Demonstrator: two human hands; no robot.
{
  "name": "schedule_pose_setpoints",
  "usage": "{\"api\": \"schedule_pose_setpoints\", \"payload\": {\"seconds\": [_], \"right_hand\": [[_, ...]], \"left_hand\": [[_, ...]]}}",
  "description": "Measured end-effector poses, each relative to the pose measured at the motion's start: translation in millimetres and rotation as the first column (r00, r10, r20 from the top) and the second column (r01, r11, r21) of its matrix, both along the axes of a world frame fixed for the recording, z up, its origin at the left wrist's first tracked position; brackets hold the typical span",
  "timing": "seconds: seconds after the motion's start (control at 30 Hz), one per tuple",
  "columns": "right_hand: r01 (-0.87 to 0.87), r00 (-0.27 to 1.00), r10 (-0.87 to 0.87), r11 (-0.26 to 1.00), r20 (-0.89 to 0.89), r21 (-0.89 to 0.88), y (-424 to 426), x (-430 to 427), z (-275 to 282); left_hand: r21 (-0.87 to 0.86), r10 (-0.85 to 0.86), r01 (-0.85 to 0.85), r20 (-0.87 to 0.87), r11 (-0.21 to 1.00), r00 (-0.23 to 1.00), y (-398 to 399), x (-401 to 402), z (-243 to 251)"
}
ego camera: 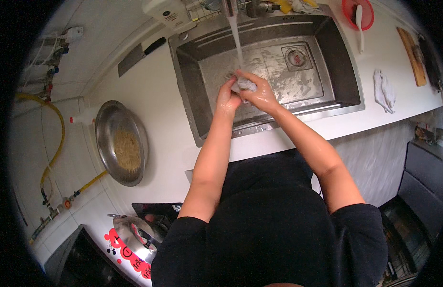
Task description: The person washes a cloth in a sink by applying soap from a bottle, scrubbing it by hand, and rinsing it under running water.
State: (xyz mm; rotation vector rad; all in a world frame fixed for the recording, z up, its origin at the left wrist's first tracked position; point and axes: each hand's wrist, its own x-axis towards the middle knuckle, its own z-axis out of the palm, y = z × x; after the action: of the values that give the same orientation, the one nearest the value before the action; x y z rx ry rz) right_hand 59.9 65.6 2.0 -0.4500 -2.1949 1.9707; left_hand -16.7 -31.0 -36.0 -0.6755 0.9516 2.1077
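Both my hands squeeze a bunched, wet, light-coloured cloth (246,84) above the stainless steel sink (221,61). My left hand (228,95) grips it from the left side, and my right hand (261,91) wraps it from the right. Water runs from the faucet (230,8) in a stream that falls at the cloth and fingertips. Drops shine on both wrists. Part of the cloth is hidden behind the fingers. The drain strainer (297,58) lies at the far right of the basin floor.
On the left counter are a cleaver (141,53) and a metal bowl (142,125) with tan strands inside. To the right lie a folded cloth (383,91), a red strainer basket (350,12), a white-handled utensil (360,25) and a wooden board (411,57). A metal pot (128,226) stands lower left.
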Motion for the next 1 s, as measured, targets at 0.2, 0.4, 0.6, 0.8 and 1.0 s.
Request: {"api": "schedule_pose_setpoints", "payload": {"seconds": [0.2,0.4,0.6,0.8,1.0], "right_hand": [[0.286,0.956,-0.291,0.881,0.046,-0.377,13,17,-13],[0.451,0.883,-0.432,0.671,0.184,-0.588,9,16,-13],[0.354,0.935,-0.037,0.070,0.352,-0.933,19,14,-47],[0.257,0.962,-0.168,0.289,0.216,-0.922,6,8,-16],[0.333,0.942,-0.329,0.893,0.066,-0.304,-34,-1,-16]], "left_hand": [[0.106,0.164,-0.172,0.086,0.979,0.983,-15,-16,-11],[0.402,0.261,-0.251,0.032,0.880,0.965,-13,-10,-2],[0.560,0.136,-0.113,0.001,0.821,0.991,-3,-12,7],[0.007,-0.027,0.033,-0.415,0.999,0.909,7,-15,-9],[0.037,-0.331,0.330,0.013,0.943,0.944,1,-15,-58]]}}
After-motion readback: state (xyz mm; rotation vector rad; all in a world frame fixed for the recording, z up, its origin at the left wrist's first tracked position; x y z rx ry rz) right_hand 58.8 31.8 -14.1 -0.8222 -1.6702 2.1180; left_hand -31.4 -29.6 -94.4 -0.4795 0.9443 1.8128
